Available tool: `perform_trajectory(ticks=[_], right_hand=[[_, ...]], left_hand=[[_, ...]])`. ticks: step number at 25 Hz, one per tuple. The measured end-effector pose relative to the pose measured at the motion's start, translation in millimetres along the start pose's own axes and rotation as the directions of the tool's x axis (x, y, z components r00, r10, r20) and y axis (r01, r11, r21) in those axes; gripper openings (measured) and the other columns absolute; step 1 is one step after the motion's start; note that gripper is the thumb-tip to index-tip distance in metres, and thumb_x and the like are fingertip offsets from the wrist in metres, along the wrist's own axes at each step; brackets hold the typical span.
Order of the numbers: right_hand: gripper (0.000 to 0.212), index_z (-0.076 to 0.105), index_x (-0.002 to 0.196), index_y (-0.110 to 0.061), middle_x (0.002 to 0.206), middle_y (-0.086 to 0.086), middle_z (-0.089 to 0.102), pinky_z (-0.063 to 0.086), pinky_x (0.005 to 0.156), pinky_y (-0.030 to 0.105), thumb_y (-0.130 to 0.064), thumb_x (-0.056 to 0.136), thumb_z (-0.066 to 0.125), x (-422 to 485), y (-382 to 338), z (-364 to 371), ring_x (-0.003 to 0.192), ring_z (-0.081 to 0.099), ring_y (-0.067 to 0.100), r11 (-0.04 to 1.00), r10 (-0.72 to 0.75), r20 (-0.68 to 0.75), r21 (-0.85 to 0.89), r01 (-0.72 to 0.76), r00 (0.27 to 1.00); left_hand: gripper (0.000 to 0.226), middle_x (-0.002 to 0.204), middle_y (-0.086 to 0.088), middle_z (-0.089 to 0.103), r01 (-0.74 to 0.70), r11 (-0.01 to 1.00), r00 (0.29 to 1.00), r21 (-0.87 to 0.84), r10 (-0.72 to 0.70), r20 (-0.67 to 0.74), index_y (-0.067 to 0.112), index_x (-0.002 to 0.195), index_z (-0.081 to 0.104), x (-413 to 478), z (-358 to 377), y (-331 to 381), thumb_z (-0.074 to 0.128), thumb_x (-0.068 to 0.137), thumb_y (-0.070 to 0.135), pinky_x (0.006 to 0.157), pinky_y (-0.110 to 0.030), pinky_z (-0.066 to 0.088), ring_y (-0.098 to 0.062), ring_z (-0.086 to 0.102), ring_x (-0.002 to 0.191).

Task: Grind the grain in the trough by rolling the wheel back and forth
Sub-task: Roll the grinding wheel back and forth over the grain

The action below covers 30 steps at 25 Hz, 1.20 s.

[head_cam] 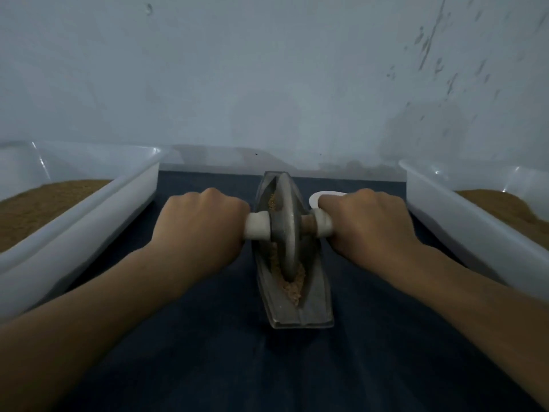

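Note:
A narrow, boat-shaped metal trough (292, 318) lies lengthwise on the dark cloth in the middle. A grey metal wheel (286, 227) stands upright in its groove, near the middle of its length. Tan ground grain (294, 288) is heaped in the groove just in front of the wheel, and a little shows behind it. A white handle sticks out on each side of the wheel. My left hand (202, 221) grips the left handle (257, 226). My right hand (367, 223) grips the right handle (322, 223).
A white plastic tub (98, 209) with brown grain stands at the left, another white tub (463, 221) with brown grain at the right. A small white disc (316, 197) lies behind my right hand. A pale wall rises right behind the table.

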State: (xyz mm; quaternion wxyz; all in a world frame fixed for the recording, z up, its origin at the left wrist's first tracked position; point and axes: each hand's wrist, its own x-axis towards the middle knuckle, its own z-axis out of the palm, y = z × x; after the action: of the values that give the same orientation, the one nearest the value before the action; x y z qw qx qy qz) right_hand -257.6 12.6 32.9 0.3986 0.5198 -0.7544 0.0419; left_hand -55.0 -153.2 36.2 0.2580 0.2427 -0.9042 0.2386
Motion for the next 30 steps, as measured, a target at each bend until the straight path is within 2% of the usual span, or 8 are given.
perform_trajectory(ticks=[3,6,9,13,20,23,27,30], right_hand=[[0.011,0.062,0.088,-0.028,0.071,-0.002,0.061,0.020,0.048,0.024,-0.027,0.080,0.069,32,-9,23,0.061,0.058,0.028,0.996,0.092,0.106,0.005,-0.093,0.990],[0.013,0.064,0.104,-0.025,0.097,0.004,0.069,0.040,0.061,0.031,-0.028,0.092,0.063,59,-11,28,0.087,0.066,0.031,0.986,0.154,0.235,0.025,-0.164,0.960],[0.011,0.057,0.090,-0.029,0.078,-0.005,0.061,0.033,0.051,0.028,-0.031,0.086,0.067,32,-3,10,0.069,0.059,0.023,0.996,0.060,0.196,0.059,-0.073,0.979],[0.047,0.033,0.068,-0.033,0.054,-0.014,0.012,0.005,0.050,0.016,-0.027,0.048,0.075,-4,2,-16,0.043,0.014,0.011,0.996,-0.078,-0.021,0.036,0.078,0.997],[0.011,0.064,0.099,-0.027,0.093,0.001,0.066,0.041,0.064,0.033,-0.036,0.094,0.062,52,-10,20,0.087,0.064,0.028,0.971,0.175,0.302,0.103,-0.215,0.937],[0.007,0.059,0.092,-0.032,0.079,-0.006,0.058,0.035,0.055,0.029,-0.034,0.088,0.065,27,-3,6,0.075,0.061,0.024,0.986,0.071,0.267,0.126,-0.107,0.961],[0.034,0.040,0.069,-0.034,0.054,-0.014,0.024,0.008,0.050,0.016,-0.031,0.060,0.072,-8,6,-15,0.043,0.030,0.017,0.993,-0.079,0.000,0.086,0.079,0.997],[0.018,0.058,0.083,-0.031,0.065,-0.007,0.046,0.020,0.048,0.022,-0.032,0.076,0.076,11,-5,3,0.056,0.046,0.021,0.998,0.052,0.133,0.029,-0.057,0.990]], left_hand=[[0.011,0.064,0.005,0.039,0.113,0.994,0.988,0.008,-0.113,0.101,0.027,0.077,0.056,32,22,4,0.065,0.083,0.031,0.049,-0.029,0.030,-0.020,0.042,0.052],[0.013,0.087,-0.003,0.058,0.166,0.986,0.965,-0.029,-0.156,0.209,0.021,0.099,0.065,62,22,5,0.059,0.092,0.030,0.062,-0.035,0.041,-0.029,0.062,0.080],[0.008,0.067,0.008,0.038,0.087,0.996,0.987,-0.025,-0.083,0.136,0.029,0.087,0.060,30,12,3,0.064,0.087,0.036,0.053,-0.031,0.033,-0.017,0.043,0.056],[0.048,0.054,0.014,0.014,-0.027,0.999,1.000,-0.029,0.027,-0.009,0.037,0.062,0.034,-11,-3,-5,0.082,0.057,0.040,0.047,-0.016,0.005,-0.007,0.010,0.042],[0.013,0.091,-0.004,0.062,0.107,0.993,0.973,0.048,-0.115,0.200,0.022,0.101,0.066,64,17,6,0.058,0.092,0.026,0.061,-0.034,0.042,-0.028,0.063,0.081],[0.008,0.080,0.003,0.056,0.055,0.998,0.978,0.021,-0.059,0.201,0.028,0.093,0.065,40,6,4,0.064,0.087,0.033,0.057,-0.033,0.039,-0.021,0.057,0.068],[0.047,0.054,0.014,0.015,-0.054,0.998,0.998,-0.014,0.053,-0.026,0.035,0.062,0.037,-9,-4,-3,0.083,0.055,0.037,0.047,-0.015,0.007,-0.004,0.004,0.045],[0.034,0.056,0.010,0.021,0.035,0.999,0.999,0.039,-0.036,0.024,0.029,0.066,0.043,11,9,4,0.077,0.068,0.031,0.045,-0.021,0.014,-0.011,0.018,0.043]])
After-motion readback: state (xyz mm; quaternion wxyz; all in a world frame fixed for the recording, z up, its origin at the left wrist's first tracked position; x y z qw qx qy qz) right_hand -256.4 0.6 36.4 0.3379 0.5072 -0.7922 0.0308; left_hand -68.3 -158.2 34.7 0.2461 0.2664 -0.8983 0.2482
